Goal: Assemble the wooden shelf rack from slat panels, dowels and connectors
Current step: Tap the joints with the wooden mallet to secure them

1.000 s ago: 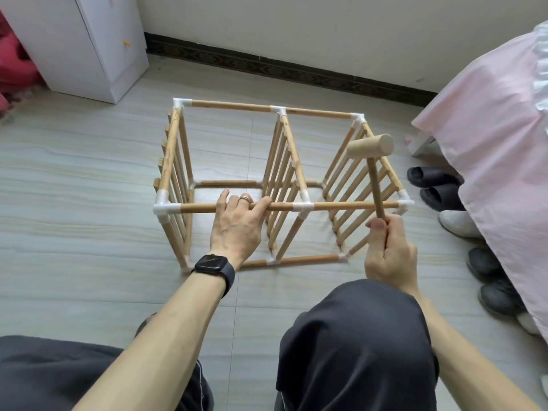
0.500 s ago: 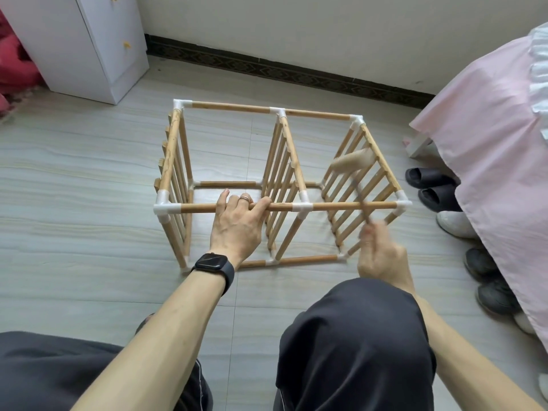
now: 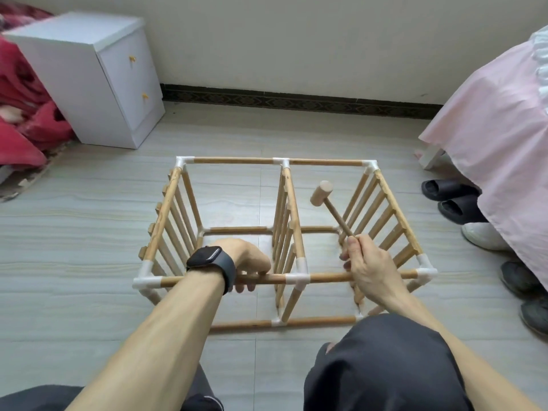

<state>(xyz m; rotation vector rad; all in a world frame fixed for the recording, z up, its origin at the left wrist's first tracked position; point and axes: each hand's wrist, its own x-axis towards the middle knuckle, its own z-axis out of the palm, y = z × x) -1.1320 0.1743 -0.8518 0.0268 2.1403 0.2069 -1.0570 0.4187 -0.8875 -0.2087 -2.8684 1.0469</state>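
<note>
The wooden shelf rack (image 3: 290, 200) lies on its side on the tiled floor, three slat panels joined by dowels and white connectors (image 3: 297, 279). My left hand (image 3: 247, 259) reaches over the near top dowel (image 3: 326, 277) from the inside and curls its fingers round it, left of the middle connector. My right hand (image 3: 367, 268) grips the handle of a small wooden mallet (image 3: 321, 193). The mallet head hangs tilted up and left inside the right bay, touching nothing.
A white bedside cabinet (image 3: 98, 75) stands at the back left beside red bedding (image 3: 20, 114). A bed with a pink cover (image 3: 498, 123) runs along the right, with several slippers and shoes (image 3: 450, 191) by it. My knees are at the bottom edge.
The view has tilted up and the rack sits lower in it. My left hand has turned over on the dowel. The mallet swung down, and its head now sits lower and further left.
</note>
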